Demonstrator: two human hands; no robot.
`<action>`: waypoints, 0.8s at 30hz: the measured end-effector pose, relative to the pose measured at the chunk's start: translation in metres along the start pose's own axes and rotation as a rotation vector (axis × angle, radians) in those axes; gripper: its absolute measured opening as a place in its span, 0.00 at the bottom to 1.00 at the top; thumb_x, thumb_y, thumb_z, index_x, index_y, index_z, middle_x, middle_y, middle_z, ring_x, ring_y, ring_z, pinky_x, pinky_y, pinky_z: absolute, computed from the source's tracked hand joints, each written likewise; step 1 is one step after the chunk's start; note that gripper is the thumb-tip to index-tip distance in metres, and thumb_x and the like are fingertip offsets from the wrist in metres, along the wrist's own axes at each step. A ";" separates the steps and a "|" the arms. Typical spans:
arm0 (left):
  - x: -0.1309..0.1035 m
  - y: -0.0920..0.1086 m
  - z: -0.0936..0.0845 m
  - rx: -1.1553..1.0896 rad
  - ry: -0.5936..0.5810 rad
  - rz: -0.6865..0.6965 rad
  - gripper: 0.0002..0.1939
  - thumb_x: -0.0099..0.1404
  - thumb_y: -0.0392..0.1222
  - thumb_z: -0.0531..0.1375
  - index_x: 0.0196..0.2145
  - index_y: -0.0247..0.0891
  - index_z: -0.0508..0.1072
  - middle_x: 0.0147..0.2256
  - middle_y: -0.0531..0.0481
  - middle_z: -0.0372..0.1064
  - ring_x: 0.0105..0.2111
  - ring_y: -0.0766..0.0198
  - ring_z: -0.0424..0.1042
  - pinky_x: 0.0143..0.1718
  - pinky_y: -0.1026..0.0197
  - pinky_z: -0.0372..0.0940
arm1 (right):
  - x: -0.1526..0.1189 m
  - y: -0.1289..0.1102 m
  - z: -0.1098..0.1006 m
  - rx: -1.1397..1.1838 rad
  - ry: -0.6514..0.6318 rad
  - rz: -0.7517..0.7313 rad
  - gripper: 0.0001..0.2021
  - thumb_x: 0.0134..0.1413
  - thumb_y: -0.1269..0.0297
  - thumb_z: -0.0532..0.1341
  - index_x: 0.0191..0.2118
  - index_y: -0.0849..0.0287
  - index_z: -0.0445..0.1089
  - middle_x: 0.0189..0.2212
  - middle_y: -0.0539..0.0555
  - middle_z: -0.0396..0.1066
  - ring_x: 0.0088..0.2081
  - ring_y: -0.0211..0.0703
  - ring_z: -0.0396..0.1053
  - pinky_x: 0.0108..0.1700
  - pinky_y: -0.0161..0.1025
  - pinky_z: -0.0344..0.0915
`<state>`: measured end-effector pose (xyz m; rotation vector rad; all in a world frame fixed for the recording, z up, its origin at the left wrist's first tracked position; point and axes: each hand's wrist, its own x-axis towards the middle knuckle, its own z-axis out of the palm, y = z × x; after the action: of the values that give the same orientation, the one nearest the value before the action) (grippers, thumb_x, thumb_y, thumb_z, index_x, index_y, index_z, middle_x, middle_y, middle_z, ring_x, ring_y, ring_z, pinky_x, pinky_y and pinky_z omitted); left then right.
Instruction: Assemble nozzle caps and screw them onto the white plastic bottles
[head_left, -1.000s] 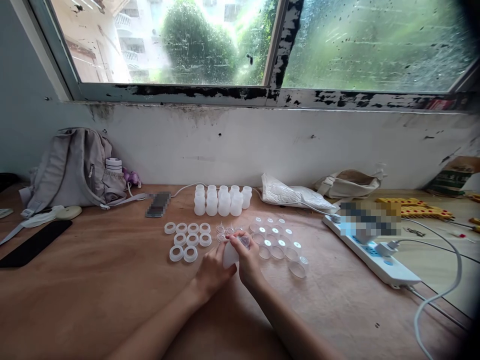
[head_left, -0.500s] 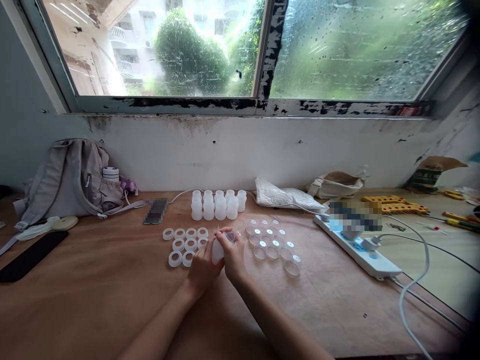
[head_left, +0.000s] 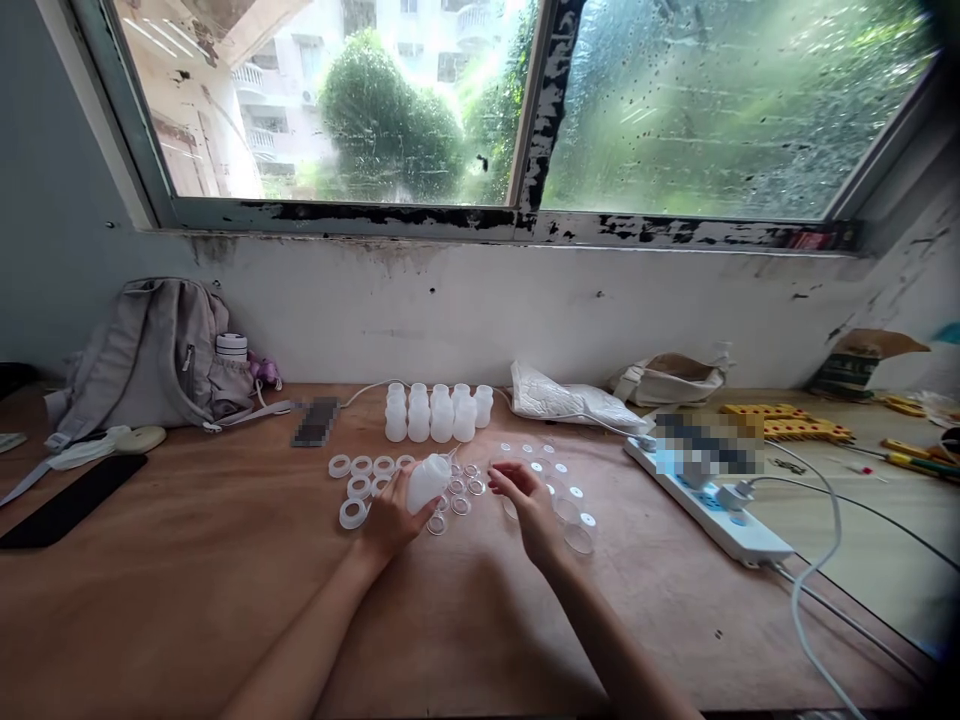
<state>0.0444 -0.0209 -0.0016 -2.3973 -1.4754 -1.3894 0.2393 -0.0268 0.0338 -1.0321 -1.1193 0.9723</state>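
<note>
My left hand (head_left: 391, 515) is wrapped round a frosted white plastic bottle (head_left: 427, 482), which tilts over the wooden table. My right hand (head_left: 529, 505) is apart from it, fingers a little bent and spread, with nothing visible in them. It hovers at the left edge of several clear round caps with white centres (head_left: 576, 492). Between the hands lie several small clear rings (head_left: 460, 505). Left of the bottle are rows of thicker white rings (head_left: 352, 513), partly hidden by my left hand. Behind them, several matching white bottles (head_left: 442, 415) stand in a close group.
A white power strip (head_left: 720, 515) with plugs and cables lies to the right. A grey backpack (head_left: 161, 350), a phone (head_left: 315, 422) and a black flat strip (head_left: 75, 500) are on the left. By the wall sit a white padded bag (head_left: 562, 393) and a beige pouch (head_left: 667, 380).
My right hand has let go of the bottle and moved right to the clear caps. My left hand has shifted slightly left with the bottle, now tilted, uncovering the small clear rings.
</note>
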 end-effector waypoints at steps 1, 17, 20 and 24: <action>0.000 -0.001 0.000 -0.007 0.000 0.005 0.24 0.58 0.48 0.56 0.50 0.39 0.56 0.43 0.44 0.67 0.42 0.55 0.69 0.40 0.56 0.66 | -0.001 -0.003 -0.010 -0.046 -0.018 -0.002 0.11 0.41 0.58 0.64 0.30 0.59 0.68 0.27 0.51 0.68 0.30 0.41 0.65 0.34 0.38 0.62; 0.001 0.001 0.000 -0.028 -0.041 0.004 0.21 0.58 0.44 0.55 0.48 0.39 0.57 0.43 0.44 0.67 0.40 0.55 0.69 0.38 0.54 0.66 | -0.020 0.014 -0.134 -0.984 0.218 -0.021 0.21 0.40 0.46 0.55 0.32 0.59 0.70 0.31 0.59 0.69 0.29 0.48 0.66 0.31 0.43 0.63; 0.001 0.002 -0.001 -0.001 -0.048 0.009 0.21 0.59 0.44 0.55 0.48 0.39 0.57 0.43 0.44 0.67 0.40 0.55 0.69 0.38 0.55 0.66 | -0.022 0.016 -0.125 -0.969 0.208 -0.022 0.22 0.41 0.46 0.55 0.35 0.59 0.69 0.34 0.59 0.70 0.31 0.48 0.66 0.32 0.43 0.63; 0.001 0.001 -0.002 0.034 -0.065 0.002 0.22 0.58 0.45 0.56 0.49 0.39 0.57 0.41 0.44 0.68 0.40 0.55 0.70 0.37 0.55 0.66 | -0.021 0.018 -0.115 -0.943 0.173 -0.003 0.19 0.40 0.49 0.56 0.33 0.59 0.69 0.33 0.58 0.71 0.30 0.48 0.66 0.33 0.44 0.63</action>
<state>0.0443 -0.0219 0.0006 -2.4447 -1.4980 -1.2871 0.3476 -0.0588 -0.0026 -1.8158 -1.4573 0.2960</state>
